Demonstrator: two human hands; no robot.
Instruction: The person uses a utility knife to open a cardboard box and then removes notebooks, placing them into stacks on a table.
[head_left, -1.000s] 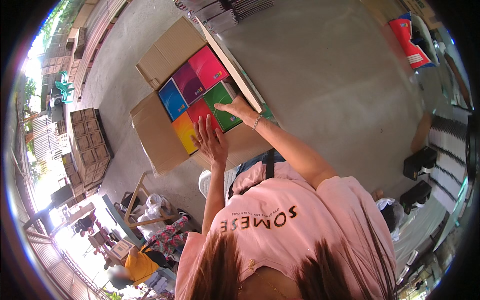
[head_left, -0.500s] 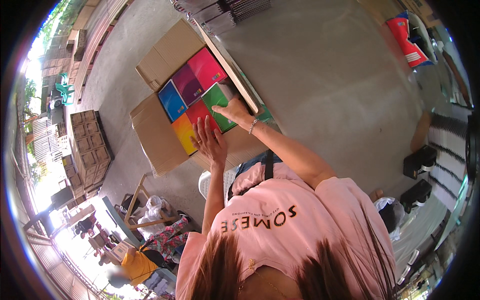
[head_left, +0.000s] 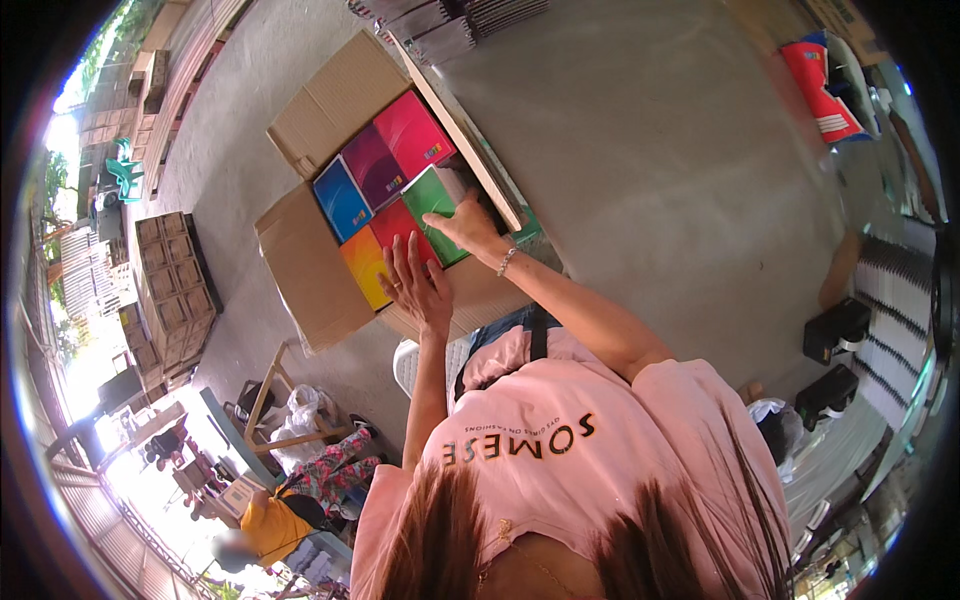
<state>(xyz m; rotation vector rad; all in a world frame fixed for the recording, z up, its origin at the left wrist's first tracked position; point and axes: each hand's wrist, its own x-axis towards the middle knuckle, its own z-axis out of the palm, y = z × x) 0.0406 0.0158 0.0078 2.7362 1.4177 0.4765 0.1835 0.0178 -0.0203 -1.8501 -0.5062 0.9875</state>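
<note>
Currently, the cardboard carton (head_left: pixel 310 265) lies beyond and to the left of the right hand (head_left: pixel 470 228), with flaps folded outward. Inside are six bright notebook piles. Pink (head_left: pixel 412 125) sits beyond the right hand; purple (head_left: pixel 388 160) sits beyond the left hand (head_left: pixel 420 285); blue (head_left: pixel 343 200) sits farther left. Yellow (head_left: pixel 362 270) lies just left of the left hand, and red (head_left: pixel 395 222) lies directly under its fingertips. The green notebook pile (head_left: pixel 425 188) is under the right thumb, forward and right of the left fingers. The left hand is flat, its fingers spread, grasping nothing. The right thumb rests on the green cover; the other fingers pass down the pile's right side, so their closure cannot be told. A bracelet (head_left: pixel 507 262) circles the right wrist. The step in hand appears to be seating the green pile; the next move calls for level alignment with the red cover.
</note>
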